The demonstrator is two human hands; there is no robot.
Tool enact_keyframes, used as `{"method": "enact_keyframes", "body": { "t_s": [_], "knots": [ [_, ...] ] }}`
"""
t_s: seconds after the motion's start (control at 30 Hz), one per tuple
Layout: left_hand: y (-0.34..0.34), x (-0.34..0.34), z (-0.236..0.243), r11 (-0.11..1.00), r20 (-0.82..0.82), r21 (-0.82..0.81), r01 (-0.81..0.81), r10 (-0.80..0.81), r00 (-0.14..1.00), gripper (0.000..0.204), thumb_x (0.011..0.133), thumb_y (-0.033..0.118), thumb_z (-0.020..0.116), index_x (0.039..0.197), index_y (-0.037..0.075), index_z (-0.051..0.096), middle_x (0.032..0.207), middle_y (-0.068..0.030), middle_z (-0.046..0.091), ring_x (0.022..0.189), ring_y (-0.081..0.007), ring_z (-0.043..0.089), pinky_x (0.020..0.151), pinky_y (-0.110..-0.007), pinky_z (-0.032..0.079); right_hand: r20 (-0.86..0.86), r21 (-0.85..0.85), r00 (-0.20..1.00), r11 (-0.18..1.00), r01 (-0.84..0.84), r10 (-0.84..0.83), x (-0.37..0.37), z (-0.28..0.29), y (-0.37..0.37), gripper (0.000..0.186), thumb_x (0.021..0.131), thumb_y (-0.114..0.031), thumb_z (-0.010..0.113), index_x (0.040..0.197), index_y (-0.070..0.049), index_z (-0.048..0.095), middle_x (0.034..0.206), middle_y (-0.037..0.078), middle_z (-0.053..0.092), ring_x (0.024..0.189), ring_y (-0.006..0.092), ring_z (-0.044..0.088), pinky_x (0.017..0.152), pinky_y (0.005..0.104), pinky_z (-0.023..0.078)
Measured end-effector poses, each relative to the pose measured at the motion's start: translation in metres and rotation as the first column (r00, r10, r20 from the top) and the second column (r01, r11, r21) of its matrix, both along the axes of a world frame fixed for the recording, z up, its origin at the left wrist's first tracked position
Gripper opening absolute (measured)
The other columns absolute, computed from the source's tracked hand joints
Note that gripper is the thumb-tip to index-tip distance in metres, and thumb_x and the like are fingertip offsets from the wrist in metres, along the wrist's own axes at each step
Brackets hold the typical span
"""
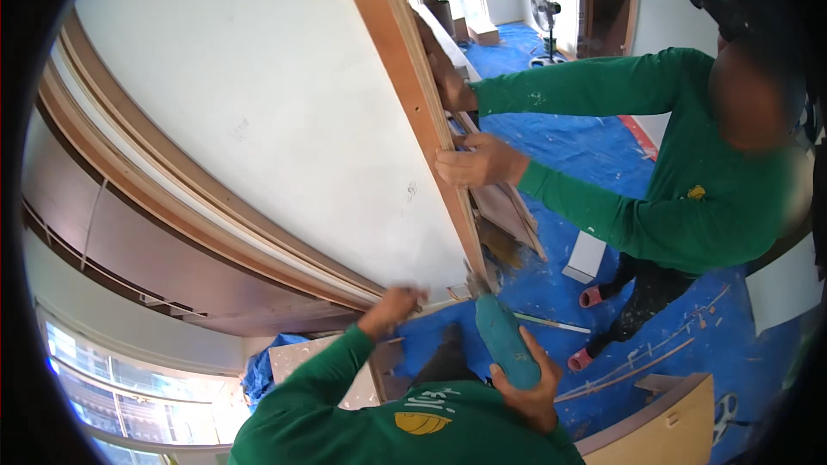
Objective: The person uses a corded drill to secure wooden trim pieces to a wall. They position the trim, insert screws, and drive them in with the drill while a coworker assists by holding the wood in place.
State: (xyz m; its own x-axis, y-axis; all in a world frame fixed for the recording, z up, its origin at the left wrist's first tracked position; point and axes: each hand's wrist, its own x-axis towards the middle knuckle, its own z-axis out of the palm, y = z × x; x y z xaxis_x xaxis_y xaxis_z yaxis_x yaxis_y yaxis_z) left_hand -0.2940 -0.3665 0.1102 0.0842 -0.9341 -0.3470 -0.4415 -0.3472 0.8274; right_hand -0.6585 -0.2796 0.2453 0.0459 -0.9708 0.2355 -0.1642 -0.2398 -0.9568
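A long teal power tool (508, 340) is in my right hand (536, 392), its metal tip against or very near the lower end of an upright wooden strip (405, 77). My fingers wrap round the rear of its body. My left hand (392, 313), smeared by motion, hovers by the bottom of a large white panel (258, 112); whether it holds anything is not visible. The wooden strip runs along the panel's right edge. A co-worker in a green top (680, 172) grips this strip higher up with one hand (482, 164), the other hand (452, 90) further along it.
Blue sheeting (560, 146) covers the floor, with wood strips (624, 370) and a white box (586, 257) on it. Curved brown trim (189, 168) lines the panel's left side. A wooden piece (663, 426) lies at lower right. A fan (544, 13) stands far back.
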Motion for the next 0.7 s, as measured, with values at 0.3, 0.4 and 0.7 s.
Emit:
{"method": "enact_keyframes", "body": {
  "t_s": [0.3,0.4,0.7],
  "knots": [
    [0.268,-0.009,-0.209,0.784,0.159,0.511,0.353,-0.489,0.858,0.072,0.100,0.071,0.057,0.111,0.003,0.079,0.100,-0.0201,0.078,0.093,-0.0367,0.074,0.088,-0.049,0.055,-0.223,0.099,0.953,0.977,-0.189,0.207,-0.052,-0.085,0.001,0.065,0.073,-0.020,0.084,0.133,-0.002,0.068,0.108,0.022,0.076,0.091,0.0384,0.076,0.081,0.0472,0.062],
    [0.278,-0.003,-0.205,0.781,0.059,0.467,0.414,-0.495,0.867,0.074,0.098,0.072,0.059,0.115,0.002,0.079,0.105,-0.0205,0.078,0.100,-0.0345,0.073,0.090,-0.044,0.055,-0.334,0.201,0.906,0.958,-0.202,0.261,-0.064,-0.139,0.004,0.064,0.073,-0.027,0.083,0.133,-0.009,0.070,0.104,0.022,0.075,0.089,0.0399,0.075,0.078,0.0501,0.061],
    [0.207,0.000,-0.020,0.441,-0.359,0.699,0.563,-0.464,0.810,0.051,0.104,0.045,0.063,0.119,-0.003,0.075,0.113,-0.0180,0.077,0.105,-0.0269,0.071,0.094,-0.043,0.055,-0.558,0.484,0.720,0.866,-0.123,0.413,-0.088,-0.196,0.001,0.059,0.073,-0.030,0.084,0.129,-0.013,0.073,0.100,0.021,0.075,0.094,0.0421,0.073,0.082,0.0519,0.059]
  ]
}}
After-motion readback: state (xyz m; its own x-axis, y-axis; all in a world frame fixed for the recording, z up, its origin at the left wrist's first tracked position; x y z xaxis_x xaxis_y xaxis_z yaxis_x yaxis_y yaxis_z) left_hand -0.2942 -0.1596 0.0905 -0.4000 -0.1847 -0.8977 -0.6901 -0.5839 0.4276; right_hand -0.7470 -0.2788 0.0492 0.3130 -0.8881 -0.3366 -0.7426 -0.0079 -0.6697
